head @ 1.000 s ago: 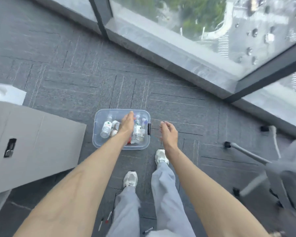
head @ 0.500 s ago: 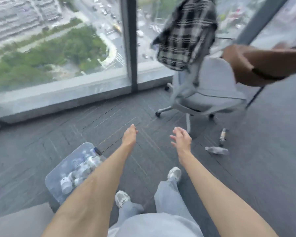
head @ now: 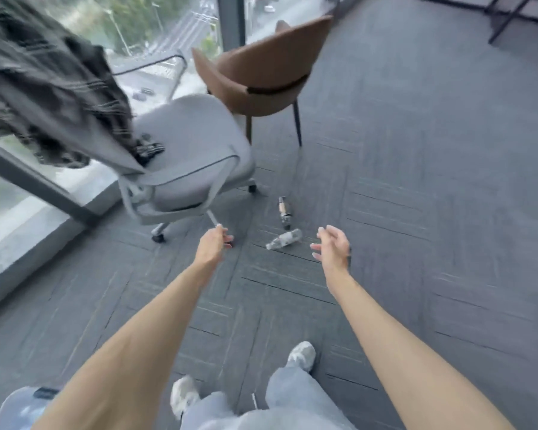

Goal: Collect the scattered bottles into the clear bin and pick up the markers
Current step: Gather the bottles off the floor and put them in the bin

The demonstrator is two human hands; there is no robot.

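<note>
Beside the grey swivel chair [head: 187, 150], on the dark carpet [head: 416, 181], two bottles lie on their sides: a clear plastic one [head: 284, 239] and a darker one [head: 284, 211], its label too blurred to read. Nearer the person than the chair, both hands reach out empty, the left hand [head: 212, 248] loosely curled, the right hand [head: 333, 248] with fingers spread. Well apart from the chair, the clear bin [head: 19, 408] is cut off at the bottom corner, part-hidden by the left forearm. A plaid cloth [head: 50, 88] drapes the chair's back.
</note>
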